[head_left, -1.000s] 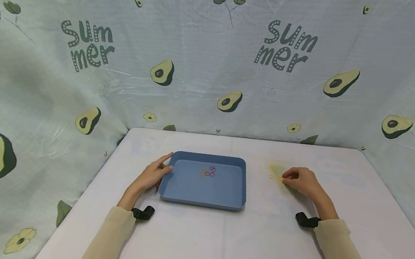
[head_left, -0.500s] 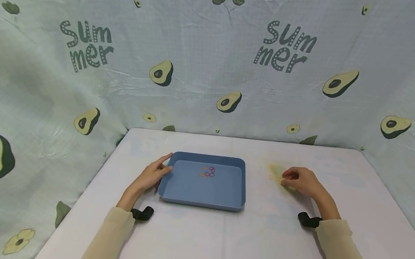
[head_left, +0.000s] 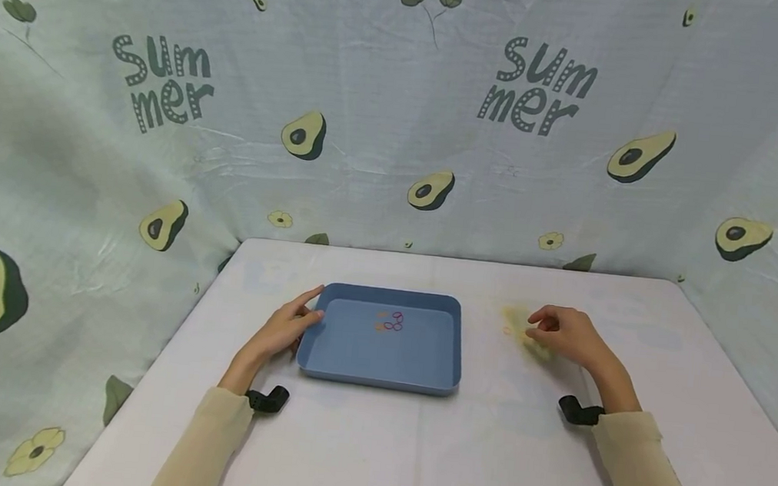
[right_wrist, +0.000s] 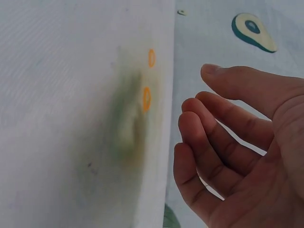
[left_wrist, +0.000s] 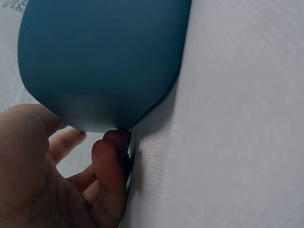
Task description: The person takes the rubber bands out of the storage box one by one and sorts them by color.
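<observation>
L hand (head_left: 280, 331): clamped on blue tray (head_left: 382, 362)
R hand (head_left: 568, 336): thumb & fingers apart
Orange rings (right_wrist: 145, 107): 2, nr my R hand

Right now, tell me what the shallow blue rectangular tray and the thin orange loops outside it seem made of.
Shallow blue rectangular tray: probably moulded plastic, smooth and satin, given its even colour and rounded corners. Thin orange loops: perhaps rubber or silicone, judging by their band-like outlines; too small to tell finish.
</observation>
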The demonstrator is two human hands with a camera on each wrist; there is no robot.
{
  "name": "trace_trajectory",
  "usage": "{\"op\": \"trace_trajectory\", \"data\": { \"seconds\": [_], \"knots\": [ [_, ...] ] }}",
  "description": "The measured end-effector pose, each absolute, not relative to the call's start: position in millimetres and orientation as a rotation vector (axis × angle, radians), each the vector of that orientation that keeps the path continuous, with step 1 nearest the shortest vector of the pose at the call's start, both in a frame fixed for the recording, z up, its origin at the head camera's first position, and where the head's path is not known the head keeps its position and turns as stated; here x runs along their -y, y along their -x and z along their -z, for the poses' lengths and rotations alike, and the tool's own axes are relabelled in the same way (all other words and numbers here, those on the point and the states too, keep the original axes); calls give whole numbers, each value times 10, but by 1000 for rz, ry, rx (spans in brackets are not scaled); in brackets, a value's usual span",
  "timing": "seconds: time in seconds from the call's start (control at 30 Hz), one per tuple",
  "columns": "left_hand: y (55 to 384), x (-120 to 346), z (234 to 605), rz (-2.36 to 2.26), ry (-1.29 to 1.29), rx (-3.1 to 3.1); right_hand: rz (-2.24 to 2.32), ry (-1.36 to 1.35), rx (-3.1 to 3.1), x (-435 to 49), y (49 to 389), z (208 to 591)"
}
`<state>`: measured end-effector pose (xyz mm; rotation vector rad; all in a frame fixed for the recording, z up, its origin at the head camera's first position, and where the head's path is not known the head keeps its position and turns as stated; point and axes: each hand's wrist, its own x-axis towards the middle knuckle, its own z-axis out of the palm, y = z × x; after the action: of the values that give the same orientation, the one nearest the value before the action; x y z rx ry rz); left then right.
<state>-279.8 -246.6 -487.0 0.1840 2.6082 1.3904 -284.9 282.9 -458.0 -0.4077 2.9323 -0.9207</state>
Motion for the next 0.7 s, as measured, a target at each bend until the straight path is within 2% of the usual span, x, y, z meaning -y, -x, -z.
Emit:
{"op": "trace_trajectory", "data": {
  "seconds": [0.37,0.7],
  "knots": [
    [2788,2436,4879,-1404,-170,-2588,938,531,-2947,-2651,2763,4422],
    [2791,2445,4877,-1409,-163,-2591,923,666,-2896,-2292,2808,4347]
  ]
}}
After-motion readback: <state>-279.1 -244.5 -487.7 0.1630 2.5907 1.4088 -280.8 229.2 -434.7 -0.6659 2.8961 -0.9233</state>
